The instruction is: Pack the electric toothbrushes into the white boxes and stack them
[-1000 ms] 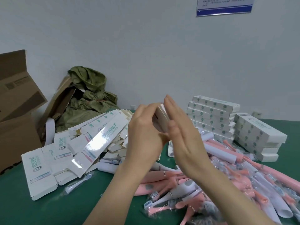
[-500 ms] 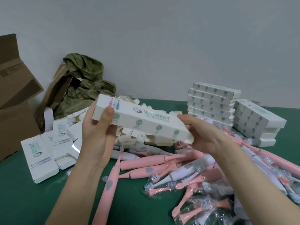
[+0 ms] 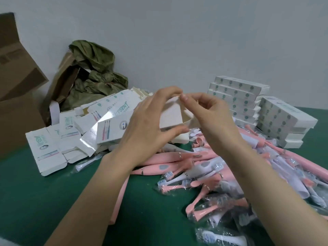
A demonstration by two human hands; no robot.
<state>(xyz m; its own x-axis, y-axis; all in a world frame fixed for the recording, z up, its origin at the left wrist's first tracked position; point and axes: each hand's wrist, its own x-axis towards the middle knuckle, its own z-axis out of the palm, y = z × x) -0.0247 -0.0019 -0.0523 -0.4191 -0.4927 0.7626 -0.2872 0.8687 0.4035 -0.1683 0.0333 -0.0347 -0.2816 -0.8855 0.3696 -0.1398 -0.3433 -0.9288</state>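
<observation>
White box (image 3: 171, 119) edge-pinched between left hand (image 3: 147, 132), right hand (image 3: 213, 118).

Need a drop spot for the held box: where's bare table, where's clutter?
Left hand and right hand hold the white box. Bare green table front-left, bordered by the flat boxes and the left forearm. Narrower patch between the forearms, beside a loose pink toothbrush. Crowded: toothbrush pile centre-right, stacked boxes behind it.

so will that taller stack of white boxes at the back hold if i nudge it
Probably shears apart rather than tipping: the stack of white boxes is layered unevenly, ends staggered. The smooth card likely slides easily on itself.
</observation>
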